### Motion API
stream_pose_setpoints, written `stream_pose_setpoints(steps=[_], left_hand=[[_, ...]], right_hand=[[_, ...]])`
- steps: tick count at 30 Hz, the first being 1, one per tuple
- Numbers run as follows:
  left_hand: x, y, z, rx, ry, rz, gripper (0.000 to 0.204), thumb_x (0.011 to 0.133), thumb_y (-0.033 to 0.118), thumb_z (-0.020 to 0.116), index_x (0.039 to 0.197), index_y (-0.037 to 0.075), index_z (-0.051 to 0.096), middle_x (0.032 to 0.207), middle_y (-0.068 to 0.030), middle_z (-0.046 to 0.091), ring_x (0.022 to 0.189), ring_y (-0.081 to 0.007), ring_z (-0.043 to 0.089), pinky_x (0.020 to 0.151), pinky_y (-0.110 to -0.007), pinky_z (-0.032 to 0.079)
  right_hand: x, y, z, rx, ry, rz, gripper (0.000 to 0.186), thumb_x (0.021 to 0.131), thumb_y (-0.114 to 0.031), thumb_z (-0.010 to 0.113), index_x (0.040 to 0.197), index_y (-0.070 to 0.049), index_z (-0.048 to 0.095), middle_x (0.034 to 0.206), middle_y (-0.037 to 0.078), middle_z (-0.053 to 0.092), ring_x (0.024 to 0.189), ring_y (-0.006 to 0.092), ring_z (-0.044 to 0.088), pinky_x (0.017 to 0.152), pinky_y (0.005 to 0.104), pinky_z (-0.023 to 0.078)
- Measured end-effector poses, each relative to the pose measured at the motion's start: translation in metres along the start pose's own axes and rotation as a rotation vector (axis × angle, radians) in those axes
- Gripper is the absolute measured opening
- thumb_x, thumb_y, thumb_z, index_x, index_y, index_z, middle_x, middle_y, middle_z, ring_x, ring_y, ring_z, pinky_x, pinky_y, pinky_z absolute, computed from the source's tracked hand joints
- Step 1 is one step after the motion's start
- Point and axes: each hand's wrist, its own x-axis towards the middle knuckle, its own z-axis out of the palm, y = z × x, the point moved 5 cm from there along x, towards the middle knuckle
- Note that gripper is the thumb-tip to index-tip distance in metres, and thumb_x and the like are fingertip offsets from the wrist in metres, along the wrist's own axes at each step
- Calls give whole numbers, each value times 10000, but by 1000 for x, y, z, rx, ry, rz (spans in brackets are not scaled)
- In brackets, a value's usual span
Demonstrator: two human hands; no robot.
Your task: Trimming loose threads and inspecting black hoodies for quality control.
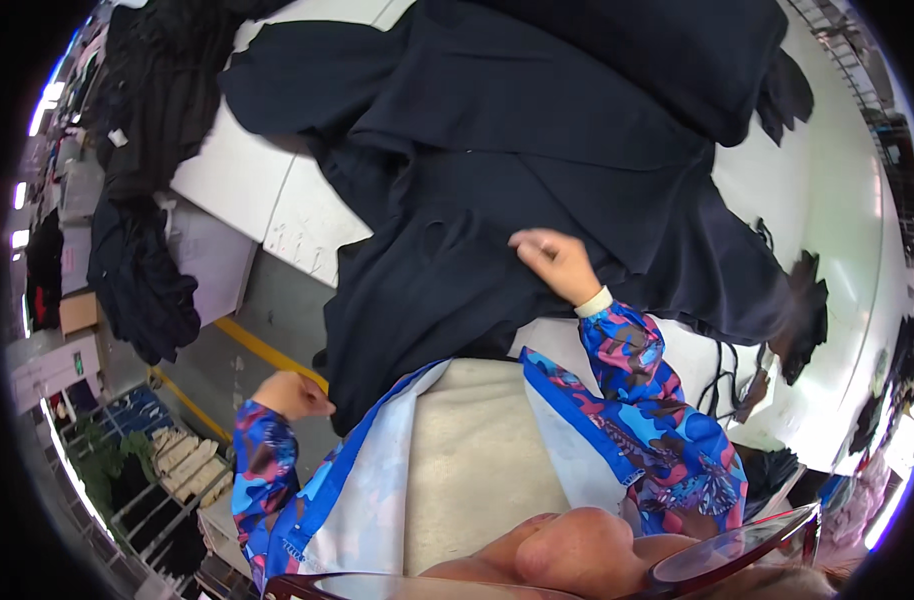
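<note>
A large dark navy garment (497, 190) lies spread and rumpled over the white table, its lower part hanging over the near edge toward me. My right hand (559, 265) is above the middle of the cloth, thumb and forefinger pointing left and slightly apart, with nothing visible between them. Whether it touches the fabric is unclear. Off the table's near left side, my left hand (294, 395) is beside the hanging cloth. Its fingers are curled together, and what they hold, if anything, is hidden.
Another dark folded cloth (667, 50) lies at the far side of the white table (307, 215). Dark clothes (142, 270) hang over the left edge. Black cords (719, 385) and dark scraps (802, 320) lie at right. A yellow floor line (262, 348) runs at lower left.
</note>
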Motion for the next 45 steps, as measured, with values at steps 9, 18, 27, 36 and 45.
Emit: stream_pose_setpoints(steps=[9, 18, 27, 36, 45], left_hand=[[152, 102, -129, -154, 958, 419, 512, 752, 403, 719, 1006, -4, 542, 975, -186, 600, 932, -348, 587, 816, -394, 465], [202, 134, -129, -1176, 516, 268, 602, 811, 464, 639, 1171, 28, 430, 1065, -134, 533, 730, -174, 589, 614, -276, 472], [198, 99, -162, -356, 1554, 645, 238, 670, -9, 538, 886, 42, 623, 865, -119, 645, 821, -300, 625, 777, -353, 486], [141, 179, -78, -585, 876, 941, 201, 809, 35, 610, 1010, 32, 606, 889, -56, 583, 739, -126, 575, 700, -250, 475], [113, 253, -7, -1095, 170, 989, 282, 849, 130, 681, 1058, 36, 515, 945, -17, 551, 923, -78, 505, 804, -235, 431]], right_hand=[[17, 112, -228, 252, 1030, 593, 181, 793, -169, 654, 909, -34, 628, 779, 48, 606, 395, 100, 401, 338, 237, 285], [43, 118, -232, 338, 1072, 574, 318, 804, -325, 733, 772, -104, 506, 514, -46, 339, 354, 53, 285, 332, 222, 206], [20, 49, -199, 525, 1145, 171, 333, 853, -77, 671, 749, -146, 363, 525, -75, 289, 375, 38, 247, 349, 233, 176], [-46, -26, -91, 603, 803, 181, 436, 775, -30, 691, 1158, 7, 486, 775, -3, 494, 587, 40, 458, 519, 185, 373], [-33, -89, 0, -278, 203, -138, 286, 688, -59, 744, 943, -3, 627, 1169, 187, 606, 982, 224, 629, 762, 274, 497]])
